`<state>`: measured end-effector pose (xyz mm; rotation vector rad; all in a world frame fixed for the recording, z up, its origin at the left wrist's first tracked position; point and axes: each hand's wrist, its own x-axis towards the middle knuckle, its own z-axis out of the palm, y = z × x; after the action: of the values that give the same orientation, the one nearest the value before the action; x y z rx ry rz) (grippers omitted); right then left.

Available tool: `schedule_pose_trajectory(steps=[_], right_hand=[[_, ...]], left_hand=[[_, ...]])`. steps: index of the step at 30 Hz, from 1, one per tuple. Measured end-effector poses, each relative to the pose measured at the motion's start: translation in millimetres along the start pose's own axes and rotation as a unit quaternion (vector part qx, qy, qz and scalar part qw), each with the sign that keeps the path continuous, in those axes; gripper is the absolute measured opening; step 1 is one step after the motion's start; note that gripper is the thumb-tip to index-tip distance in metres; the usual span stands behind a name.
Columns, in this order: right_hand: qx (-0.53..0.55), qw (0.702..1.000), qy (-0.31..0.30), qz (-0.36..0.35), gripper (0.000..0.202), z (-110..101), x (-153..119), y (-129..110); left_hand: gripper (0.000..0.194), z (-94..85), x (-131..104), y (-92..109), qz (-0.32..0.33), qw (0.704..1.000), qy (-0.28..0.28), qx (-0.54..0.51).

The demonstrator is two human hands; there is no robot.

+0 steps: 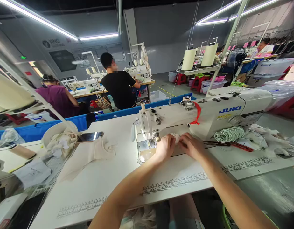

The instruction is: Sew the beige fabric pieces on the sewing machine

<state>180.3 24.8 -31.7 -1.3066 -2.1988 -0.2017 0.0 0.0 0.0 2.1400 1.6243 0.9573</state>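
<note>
Both hands are close together on the bed of a white sewing machine, just right of its lit needle area. Bent fingers of my left hand pinch a small piece of pale fabric. My right hand grips the same fabric from the right side. The fingers partly cover the piece, so its shape cannot be made out. A red strip is tied around the machine's arm.
Cream fabric and a phone lie left. Pale green coils, red-handled scissors and scraps lie right. A printed ruler runs along the table's front. Two people sit at machines beyond a blue cloth trough.
</note>
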Motion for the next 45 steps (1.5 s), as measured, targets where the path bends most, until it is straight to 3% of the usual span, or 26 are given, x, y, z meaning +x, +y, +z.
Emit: schedule_pose_trajectory(steps=[3,6,9,12,17,21,25,29,33,35,38,41,45], right_hand=[[-0.012,1.0,-0.01,0.017,0.017,3,-2,1],[-0.015,1.0,0.004,0.027,0.016,6,-3,1],[-0.004,1.0,0.011,0.024,0.015,9,-3,5],[0.018,0.999,0.036,0.01,0.018,13,-2,9],[0.065,0.993,0.098,-0.02,0.024,7,1,7],[0.053,0.991,0.121,0.021,0.028,-6,3,-5],[0.058,0.993,0.099,-0.002,0.027,-10,6,-15],[0.062,0.993,0.103,-0.014,0.027,-8,6,-12],[0.064,0.991,0.114,-0.002,0.021,-4,1,-7],[0.096,0.991,0.098,-0.003,0.02,-2,-2,-16],[0.208,0.975,0.004,-0.075,0.021,-3,-7,-51],[0.2,0.961,-0.114,-0.156,0.031,-7,-5,-100],[0.071,0.964,-0.118,-0.227,0.033,-7,9,-140]], left_hand=[[0.016,-21.6,-25,-13,-0.065,0.988,-0.045,-0.132],[0.021,-56.2,-57,-39,-0.126,0.97,-0.07,-0.198],[0.02,-92.2,-81,-66,-0.197,0.976,-0.037,-0.089],[0.018,-115.6,-92,-88,-0.234,0.97,0.008,0.064],[0.005,-142.0,-100,-124,-0.153,0.978,0.006,0.14],[0.006,-189.6,-115,-151,-0.066,0.984,-0.019,0.164],[0.006,-230.9,-123,-170,-0.043,0.96,-0.072,0.266],[0.004,-236.0,-119,-175,-0.049,0.946,-0.1,0.304],[0.013,-232.4,-117,-172,-0.018,0.96,-0.064,0.273],[0.015,-229.6,-118,-168,0.002,0.976,-0.035,0.214],[0.015,-219.4,-113,-158,-0.013,0.997,-0.043,0.057],[0.017,-204.3,-98,-140,-0.049,0.987,-0.141,-0.054],[0.016,-184.2,-70,-107,-0.058,0.968,-0.235,-0.072]])
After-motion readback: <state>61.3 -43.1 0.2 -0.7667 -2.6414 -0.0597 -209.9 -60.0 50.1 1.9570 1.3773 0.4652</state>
